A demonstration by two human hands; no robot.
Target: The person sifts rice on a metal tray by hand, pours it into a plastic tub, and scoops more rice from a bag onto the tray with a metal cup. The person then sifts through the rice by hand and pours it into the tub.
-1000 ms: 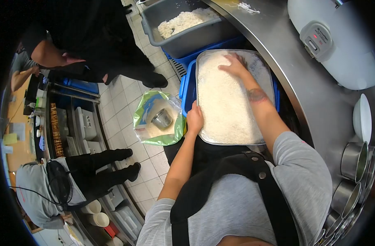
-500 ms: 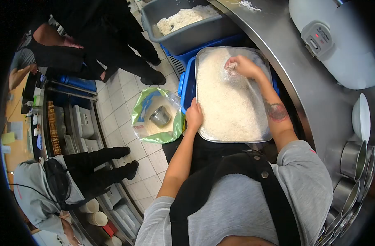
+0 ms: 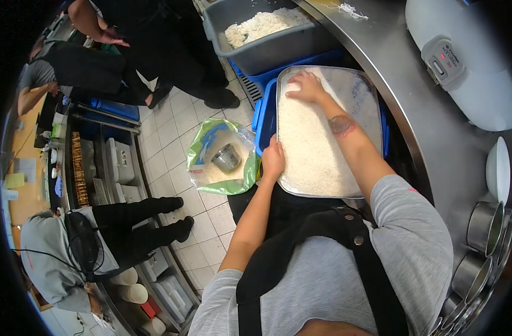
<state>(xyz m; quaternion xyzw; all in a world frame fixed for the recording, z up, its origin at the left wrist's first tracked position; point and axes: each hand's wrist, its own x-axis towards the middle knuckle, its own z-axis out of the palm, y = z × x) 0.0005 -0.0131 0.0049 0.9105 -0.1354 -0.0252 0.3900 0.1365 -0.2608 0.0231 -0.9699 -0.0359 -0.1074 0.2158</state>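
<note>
A large rectangular tray (image 3: 369,187) of uncooked white rice (image 3: 309,151) sits in front of me over a blue bin (image 3: 263,120). My left hand (image 3: 273,161) is closed around the tray's left edge. At the tray's upper left, my right hand (image 3: 307,88) rests on the rice with its fingers apart. The rice lies thick toward the left and front, and the tray's bottom shows through at the far right. Left of the tray stands an open green and white bag (image 3: 199,141) of rice, with a metal cup (image 3: 226,158) lying in it.
A grey tub (image 3: 261,55) holding cooked-looking rice stands beyond the tray. The steel counter (image 3: 399,84) curves along the right, with a rice cooker (image 3: 443,63), a white bowl (image 3: 498,168) and several pots (image 3: 483,229). Other people stand on the tiled floor (image 3: 175,120) at left.
My right hand has moved left across the tray, from closed fingers to spread ones on the rice. More of the tray's far right bottom is bare. My left hand keeps its hold.
</note>
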